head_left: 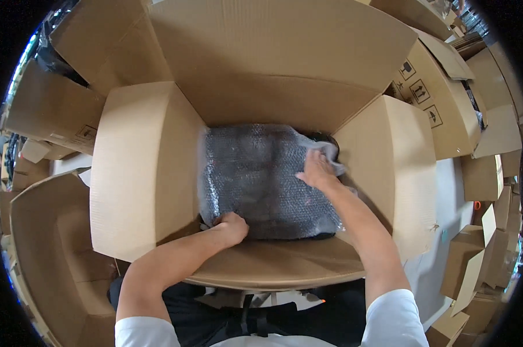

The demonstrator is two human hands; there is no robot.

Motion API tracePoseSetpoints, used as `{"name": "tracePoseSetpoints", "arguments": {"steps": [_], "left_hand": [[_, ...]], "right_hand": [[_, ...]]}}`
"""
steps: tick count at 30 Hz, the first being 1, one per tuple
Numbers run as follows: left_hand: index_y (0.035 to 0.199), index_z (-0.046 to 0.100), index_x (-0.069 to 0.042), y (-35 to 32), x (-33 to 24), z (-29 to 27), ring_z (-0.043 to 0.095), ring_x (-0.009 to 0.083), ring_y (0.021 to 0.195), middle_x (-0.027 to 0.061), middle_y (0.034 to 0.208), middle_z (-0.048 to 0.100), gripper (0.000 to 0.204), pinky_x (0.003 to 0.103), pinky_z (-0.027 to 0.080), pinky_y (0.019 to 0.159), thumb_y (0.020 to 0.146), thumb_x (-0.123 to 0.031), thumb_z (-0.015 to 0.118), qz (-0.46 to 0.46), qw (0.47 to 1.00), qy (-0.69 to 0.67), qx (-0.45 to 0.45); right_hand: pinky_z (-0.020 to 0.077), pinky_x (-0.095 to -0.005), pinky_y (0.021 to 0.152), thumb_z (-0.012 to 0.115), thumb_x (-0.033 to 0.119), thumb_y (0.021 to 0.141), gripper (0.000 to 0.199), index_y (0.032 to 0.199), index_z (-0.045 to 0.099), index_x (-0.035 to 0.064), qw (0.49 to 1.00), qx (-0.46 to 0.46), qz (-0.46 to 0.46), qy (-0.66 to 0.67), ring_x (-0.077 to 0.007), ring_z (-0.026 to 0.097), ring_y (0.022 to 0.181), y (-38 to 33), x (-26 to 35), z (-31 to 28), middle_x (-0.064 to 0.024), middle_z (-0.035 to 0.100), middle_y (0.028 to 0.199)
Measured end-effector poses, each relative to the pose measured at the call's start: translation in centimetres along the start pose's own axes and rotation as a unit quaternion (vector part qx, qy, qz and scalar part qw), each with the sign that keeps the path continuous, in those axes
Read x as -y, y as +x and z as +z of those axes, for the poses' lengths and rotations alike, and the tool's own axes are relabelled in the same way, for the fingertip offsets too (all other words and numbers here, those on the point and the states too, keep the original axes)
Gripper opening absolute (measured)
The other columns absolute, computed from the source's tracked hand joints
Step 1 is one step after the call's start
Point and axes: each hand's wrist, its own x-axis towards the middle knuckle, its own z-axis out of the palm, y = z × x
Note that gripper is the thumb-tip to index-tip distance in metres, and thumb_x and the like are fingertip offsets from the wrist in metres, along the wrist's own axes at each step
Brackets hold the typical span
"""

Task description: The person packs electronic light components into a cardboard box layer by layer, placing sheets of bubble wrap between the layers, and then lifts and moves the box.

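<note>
A dark bundle under clear bubble wrap lies inside a large open cardboard box. At the bundle's near left corner, my left hand is closed, its knuckles up. Its fingertips are tucked down out of sight against the wrap. My right hand rests on the wrap by the far right corner, thumb spread from the fingers. Loose wrap bunches up beside those fingers, and a dark part of the bundled thing shows past the wrap there. What the wrapped thing is, I cannot tell.
Side flaps, left and right, fold outward, and the tall far flap stands up. Another open carton is at the left. A printed carton stands at the right, with several smaller boxes below it.
</note>
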Motion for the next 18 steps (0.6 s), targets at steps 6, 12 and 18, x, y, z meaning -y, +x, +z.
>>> {"name": "tracePoseSetpoints", "arguments": {"steps": [6,12,18], "left_hand": [[0.141,0.045,-0.004,0.1,1.3,-4.0,0.048,0.0438,0.128,0.0233,0.143,0.043,0.086,0.060,0.048,0.095,0.076,-0.049,0.080,-0.155,0.951,-0.239,-0.122],[0.157,0.009,-0.010,0.4,2.4,2.4,0.002,0.0490,0.148,0.0210,0.163,-0.007,0.114,0.074,0.035,0.102,0.077,-0.050,0.080,-0.223,0.938,-0.250,-0.087],[0.104,0.070,-0.001,-6.4,0.2,-10.2,0.071,0.0291,0.095,0.0147,0.104,0.071,0.042,0.043,0.060,0.068,0.080,-0.036,0.074,0.010,0.924,-0.183,-0.337]], "right_hand": [[0.0238,-0.0630,0.114,0.072,0.056,0.082,0.109,0.156,0.011,0.0040,0.986,-0.077,0.138,-0.052,-0.0431,0.019,0.147,0.1,-2.3,1.6,-0.0249,0.005,0.162],[0.0287,-0.0600,0.114,0.077,0.051,0.079,0.109,0.155,0.014,0.0066,0.998,-0.039,0.052,-0.022,-0.0513,0.012,0.146,1.7,-0.9,1.4,-0.0294,0.004,0.161],[0.0348,-0.0470,0.113,0.073,0.031,0.085,0.084,0.149,0.030,-0.0030,0.973,-0.024,-0.115,-0.200,-0.0404,0.030,0.143,-5.3,-1.8,1.4,-0.0279,0.028,0.155]]}}
